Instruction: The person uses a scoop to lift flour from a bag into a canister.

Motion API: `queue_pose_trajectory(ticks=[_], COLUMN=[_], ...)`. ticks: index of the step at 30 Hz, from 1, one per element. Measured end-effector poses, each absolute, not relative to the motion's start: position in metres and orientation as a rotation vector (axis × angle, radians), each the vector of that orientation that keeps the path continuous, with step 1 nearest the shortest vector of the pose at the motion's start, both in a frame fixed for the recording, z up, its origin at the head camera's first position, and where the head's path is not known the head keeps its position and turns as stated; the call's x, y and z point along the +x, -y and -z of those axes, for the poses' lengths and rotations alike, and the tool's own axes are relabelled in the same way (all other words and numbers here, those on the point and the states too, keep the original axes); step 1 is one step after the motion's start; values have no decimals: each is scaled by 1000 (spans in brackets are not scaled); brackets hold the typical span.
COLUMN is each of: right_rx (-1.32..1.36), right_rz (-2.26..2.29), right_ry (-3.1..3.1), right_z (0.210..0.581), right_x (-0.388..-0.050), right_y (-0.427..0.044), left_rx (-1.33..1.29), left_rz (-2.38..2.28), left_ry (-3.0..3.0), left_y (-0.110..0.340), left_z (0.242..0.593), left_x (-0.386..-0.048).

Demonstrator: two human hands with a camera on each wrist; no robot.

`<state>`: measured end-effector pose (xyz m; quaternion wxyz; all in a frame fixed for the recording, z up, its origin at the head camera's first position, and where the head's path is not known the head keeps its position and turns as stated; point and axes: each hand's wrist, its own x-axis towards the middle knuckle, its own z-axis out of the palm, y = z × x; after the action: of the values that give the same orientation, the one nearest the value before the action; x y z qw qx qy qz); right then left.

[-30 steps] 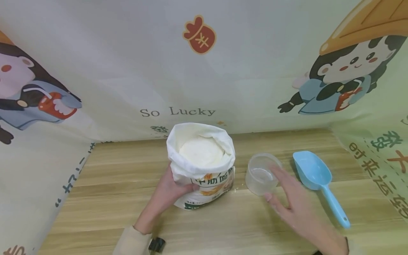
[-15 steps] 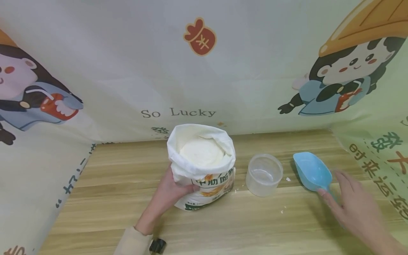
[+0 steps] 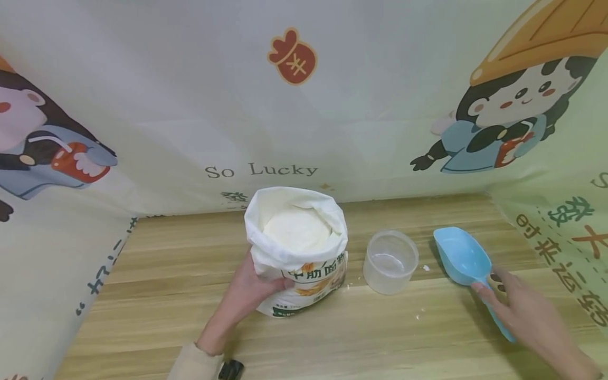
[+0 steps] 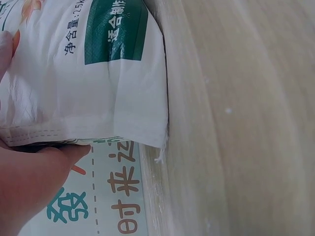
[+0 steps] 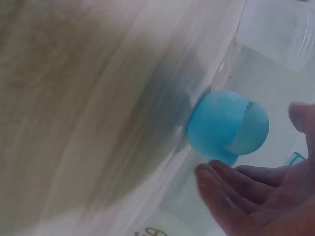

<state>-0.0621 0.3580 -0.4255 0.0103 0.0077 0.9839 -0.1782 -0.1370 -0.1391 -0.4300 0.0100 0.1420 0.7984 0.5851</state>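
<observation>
My left hand (image 3: 252, 287) holds a white flour bag (image 3: 294, 253) from its left side, thumb across the front. The bag stands upright with its top rolled open, and pale flour (image 3: 298, 228) shows inside. In the left wrist view the bag's lower edge (image 4: 83, 118) and part of the left hand (image 4: 34, 182) appear. A light blue scoop (image 3: 463, 256) lies on the table at the right. My right hand (image 3: 529, 311) is at its handle, thumb and fingers on either side and apart. In the right wrist view the fingers (image 5: 236, 191) lie close beside the scoop (image 5: 221, 125).
A clear round plastic container (image 3: 390, 264) stands between the bag and the scoop. White crumbs (image 3: 426, 268) dot the wooden-look table (image 3: 361, 338). A printed cloth (image 3: 380, 121) rises behind and at both sides. A small black object (image 3: 231, 369) sits by the left sleeve.
My right hand has left the side of the clear container and moved right to the scoop's handle. The left hand stays on the flour bag.
</observation>
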Motion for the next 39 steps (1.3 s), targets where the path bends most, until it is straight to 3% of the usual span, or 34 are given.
queue_pose_trajectory(ticks=[39], right_rx=[29], right_rz=[535], right_ry=[-3068], right_z=[441], right_x=[-66], right_y=[-365], left_rx=[485], left_rz=[-1856], left_ry=[-2464], left_y=[140], left_z=[431], left_x=[-138])
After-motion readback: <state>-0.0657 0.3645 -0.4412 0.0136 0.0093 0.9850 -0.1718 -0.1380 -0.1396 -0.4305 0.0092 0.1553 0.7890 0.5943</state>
